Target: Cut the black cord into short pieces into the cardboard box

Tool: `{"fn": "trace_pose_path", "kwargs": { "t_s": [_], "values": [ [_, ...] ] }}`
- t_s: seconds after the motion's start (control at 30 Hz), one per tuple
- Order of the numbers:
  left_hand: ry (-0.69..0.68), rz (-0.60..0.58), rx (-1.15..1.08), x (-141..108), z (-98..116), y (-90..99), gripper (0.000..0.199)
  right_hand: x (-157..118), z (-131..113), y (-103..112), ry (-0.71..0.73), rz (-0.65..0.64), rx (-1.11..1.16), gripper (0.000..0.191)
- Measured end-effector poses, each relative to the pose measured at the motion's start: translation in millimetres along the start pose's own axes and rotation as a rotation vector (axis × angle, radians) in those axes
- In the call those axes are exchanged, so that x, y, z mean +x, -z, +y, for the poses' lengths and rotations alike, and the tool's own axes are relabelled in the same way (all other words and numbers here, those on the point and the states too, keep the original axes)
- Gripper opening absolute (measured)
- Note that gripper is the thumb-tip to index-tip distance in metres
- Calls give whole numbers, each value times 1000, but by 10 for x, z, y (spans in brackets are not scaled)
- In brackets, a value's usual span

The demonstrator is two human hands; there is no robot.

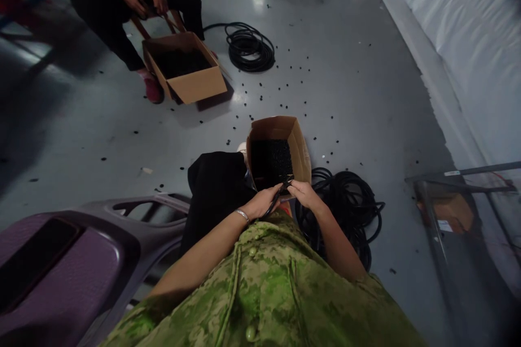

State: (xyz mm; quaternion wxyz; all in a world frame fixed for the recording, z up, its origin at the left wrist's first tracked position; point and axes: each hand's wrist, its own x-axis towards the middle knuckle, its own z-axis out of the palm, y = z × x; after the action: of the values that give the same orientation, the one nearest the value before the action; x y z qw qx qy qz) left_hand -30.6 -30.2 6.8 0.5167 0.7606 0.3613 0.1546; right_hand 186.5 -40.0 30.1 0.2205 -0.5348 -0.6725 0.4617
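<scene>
Right now the work in hand looks like close fingertip handling at the end of a black cable, done at the near rim of an open cardboard box. The left hand is curled shut around the cable, and the right hand is pinched closed at its dark tip; whether a small piece sits between those fingers is too small to tell. Judging from this grip, the move calls for the left to steady the springy length while the right makes fine adjustments. The box, at twelve o'clock from the hands, has tan, creased, matte walls, and its inside shows small black pieces, pebbly in texture and heaped like coarse gravel. Between three and four o'clock lies a tangled cable heap, smooth, rubbery-looking loops crossing loosely. A neater round coil rests between eleven and twelve, farther off on the glossy grey floor, where dark specks are scattered. Between ten and eleven, a co-worker sits with both hands together behind a flapped carton of dark contents. Between eight and nine stands a moulded plastic chair, purplish and curved, bearing a flat black slab.
</scene>
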Motion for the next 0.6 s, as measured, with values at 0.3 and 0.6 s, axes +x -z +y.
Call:
{"fn": "trace_pose_path", "kwargs": {
  "t_s": [0.3, 0.6],
  "values": [
    [75, 3, 76, 3, 119, 12, 52, 35, -17, 34, 22, -10, 4, 35],
    [68, 60, 158, 32, 123, -4, 36, 89, -51, 90, 36, 2, -70, 30]
  ]
}}
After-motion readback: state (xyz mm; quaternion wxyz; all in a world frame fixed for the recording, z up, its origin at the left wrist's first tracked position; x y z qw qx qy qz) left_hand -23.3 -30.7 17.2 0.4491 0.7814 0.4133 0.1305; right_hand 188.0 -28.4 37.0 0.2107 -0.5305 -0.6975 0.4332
